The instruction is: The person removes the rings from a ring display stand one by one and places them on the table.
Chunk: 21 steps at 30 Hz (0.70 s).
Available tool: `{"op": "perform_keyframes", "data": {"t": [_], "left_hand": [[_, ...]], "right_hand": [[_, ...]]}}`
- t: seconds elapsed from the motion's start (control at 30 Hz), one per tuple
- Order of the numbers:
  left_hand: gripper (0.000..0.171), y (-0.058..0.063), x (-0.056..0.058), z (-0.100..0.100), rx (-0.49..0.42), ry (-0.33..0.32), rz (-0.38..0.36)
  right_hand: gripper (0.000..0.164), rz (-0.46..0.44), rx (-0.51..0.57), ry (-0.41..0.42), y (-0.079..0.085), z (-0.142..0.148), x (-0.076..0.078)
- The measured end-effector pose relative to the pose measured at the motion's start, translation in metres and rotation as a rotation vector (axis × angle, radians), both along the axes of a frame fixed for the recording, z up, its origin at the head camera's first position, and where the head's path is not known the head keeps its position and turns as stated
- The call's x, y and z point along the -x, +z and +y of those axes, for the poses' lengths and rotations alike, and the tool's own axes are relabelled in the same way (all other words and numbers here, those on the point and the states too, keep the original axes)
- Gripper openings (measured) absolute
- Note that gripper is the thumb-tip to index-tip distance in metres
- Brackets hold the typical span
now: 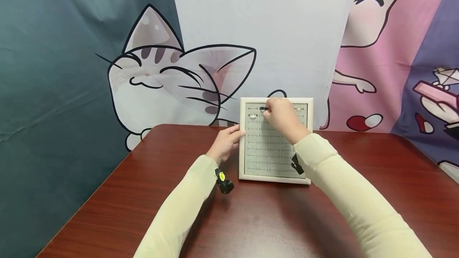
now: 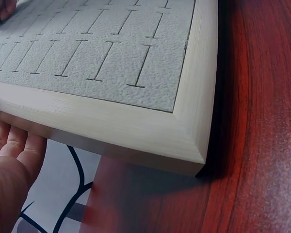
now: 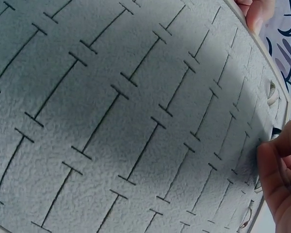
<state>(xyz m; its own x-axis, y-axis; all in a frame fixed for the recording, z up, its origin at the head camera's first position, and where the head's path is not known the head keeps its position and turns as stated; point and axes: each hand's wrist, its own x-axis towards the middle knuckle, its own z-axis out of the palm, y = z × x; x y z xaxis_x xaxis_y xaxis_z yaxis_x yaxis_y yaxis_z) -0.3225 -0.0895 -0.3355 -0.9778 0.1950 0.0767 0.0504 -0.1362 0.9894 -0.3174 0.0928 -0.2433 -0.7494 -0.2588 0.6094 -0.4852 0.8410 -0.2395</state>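
Observation:
A ring display board (image 1: 275, 179) with a pale frame and grey slotted padding stands propped up on the table. My left hand (image 1: 225, 143) grips its left edge, thumb at the front; in the left wrist view, its fingers (image 2: 33, 151) reach behind the frame. Near the top, my right hand (image 1: 284, 118) has its fingers curled and the fingertips together against the padding. They pinch what seems to be a small ring, mostly hidden by the fingers. Beside them sits a dark ring (image 1: 263, 109). A silver ring (image 1: 252, 116) is in the left column, another ring (image 1: 299, 109) at upper right.
The reddish-brown wooden table (image 1: 258, 222) extends around the board. Behind it hangs a cloth backdrop (image 1: 265, 31) with cartoon drawings. Small black wrist cameras, one a left wrist camera (image 1: 224, 184), are strapped over the cream sleeves.

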Motion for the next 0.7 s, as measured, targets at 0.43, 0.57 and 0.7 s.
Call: {"op": "perform_keyframes", "data": {"t": [0.43, 0.57, 0.7], "left_hand": [[0.034, -0.001, -0.002, 0.000, 0.021, 0.006, 0.003], [0.035, -0.002, -0.001, 0.001, 0.015, -0.002, 0.008], [0.035, 0.000, -0.001, 0.001, 0.011, -0.005, 0.009]], "right_hand": [[0.010, -0.014, 0.078, 0.079, -0.005, 0.010, 0.002], [0.009, 0.013, 0.118, 0.106, -0.009, 0.016, 0.004], [0.003, -0.004, 0.163, 0.099, -0.008, 0.022, 0.003]]}}
